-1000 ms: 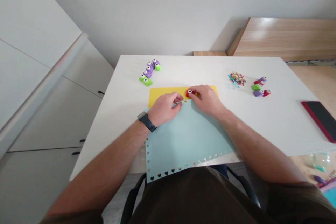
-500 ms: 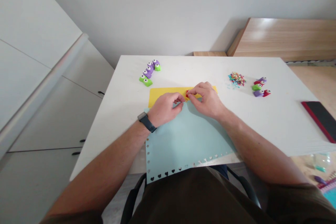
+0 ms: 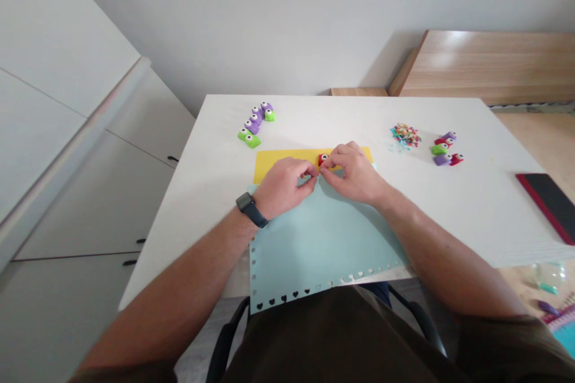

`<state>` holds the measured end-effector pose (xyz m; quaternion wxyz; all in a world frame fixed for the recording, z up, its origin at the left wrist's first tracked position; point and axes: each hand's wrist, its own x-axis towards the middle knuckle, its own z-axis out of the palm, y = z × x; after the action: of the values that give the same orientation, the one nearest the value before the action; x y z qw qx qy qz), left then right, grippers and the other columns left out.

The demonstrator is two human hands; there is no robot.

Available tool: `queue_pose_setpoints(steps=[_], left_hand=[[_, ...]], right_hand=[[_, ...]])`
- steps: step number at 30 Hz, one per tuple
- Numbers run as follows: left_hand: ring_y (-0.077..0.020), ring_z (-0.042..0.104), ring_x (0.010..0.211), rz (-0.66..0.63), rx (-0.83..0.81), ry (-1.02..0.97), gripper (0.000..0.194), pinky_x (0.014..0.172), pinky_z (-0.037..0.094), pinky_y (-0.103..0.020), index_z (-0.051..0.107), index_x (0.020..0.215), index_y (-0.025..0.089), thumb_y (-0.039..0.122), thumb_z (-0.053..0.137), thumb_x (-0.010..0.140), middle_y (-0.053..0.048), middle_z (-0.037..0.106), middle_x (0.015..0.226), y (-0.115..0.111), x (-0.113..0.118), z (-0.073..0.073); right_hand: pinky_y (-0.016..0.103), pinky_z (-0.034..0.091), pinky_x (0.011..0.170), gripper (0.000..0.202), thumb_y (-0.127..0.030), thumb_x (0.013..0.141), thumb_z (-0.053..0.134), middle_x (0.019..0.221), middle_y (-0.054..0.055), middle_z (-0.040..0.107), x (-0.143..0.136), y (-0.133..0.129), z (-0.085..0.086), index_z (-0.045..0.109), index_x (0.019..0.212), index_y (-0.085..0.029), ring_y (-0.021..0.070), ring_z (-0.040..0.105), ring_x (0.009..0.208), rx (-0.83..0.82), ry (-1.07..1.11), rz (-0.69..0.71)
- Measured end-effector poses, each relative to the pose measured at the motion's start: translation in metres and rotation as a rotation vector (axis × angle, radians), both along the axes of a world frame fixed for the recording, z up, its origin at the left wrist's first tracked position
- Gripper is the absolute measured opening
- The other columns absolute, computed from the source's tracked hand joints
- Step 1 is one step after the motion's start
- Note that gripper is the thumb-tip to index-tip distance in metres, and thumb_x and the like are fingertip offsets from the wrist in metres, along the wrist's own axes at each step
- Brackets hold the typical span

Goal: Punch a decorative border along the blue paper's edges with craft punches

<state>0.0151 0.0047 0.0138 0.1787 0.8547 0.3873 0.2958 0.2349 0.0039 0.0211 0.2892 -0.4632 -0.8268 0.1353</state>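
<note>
A light blue sheet of paper [image 3: 327, 233] lies in front of me, with small shapes, hearts among them, cut along its left and near edges. My left hand [image 3: 290, 184] is closed with thumb and forefinger on the sheet's far edge. Close to its fingertips, my right hand [image 3: 353, 170] pinches the same edge. Just beyond the fingers, a small red craft punch [image 3: 323, 158] with a white eye rests on a yellow strip of paper [image 3: 278, 160]. My fingers hide part of the far edge, so I cannot tell whether it sits inside the punch.
Purple and green punches [image 3: 252, 122] stand at the back left of the white table [image 3: 193, 203]. A heap of colourful paper bits [image 3: 405, 135] lies at the back right, beside more punches [image 3: 442, 149]. A dark, red-edged flat object [image 3: 548, 203] lies at the right edge.
My right fingers have come off the red punch and moved slightly toward me, onto the blue paper's edge. More of the punch shows. The left hand has shifted slightly right.
</note>
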Motion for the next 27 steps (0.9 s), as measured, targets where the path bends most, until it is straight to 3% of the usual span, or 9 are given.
queue_pose_setpoints(steps=[27], left_hand=[[-0.0200,0.066,0.079,-0.032,0.090,0.050,0.004,0.076,0.044,-0.035,0.072,0.088,0.020,0.018,0.071,0.091,0.000,0.077,0.083,-0.0005,0.0020,-0.0019]], right_hand=[[0.038,0.042,0.087,0.015,-0.016,0.086,0.065,0.081,0.006,0.071,-0.0020,0.0034,-0.0038,0.063,0.072,-0.021,0.0211,0.060,0.081,-0.052,0.030,0.000]])
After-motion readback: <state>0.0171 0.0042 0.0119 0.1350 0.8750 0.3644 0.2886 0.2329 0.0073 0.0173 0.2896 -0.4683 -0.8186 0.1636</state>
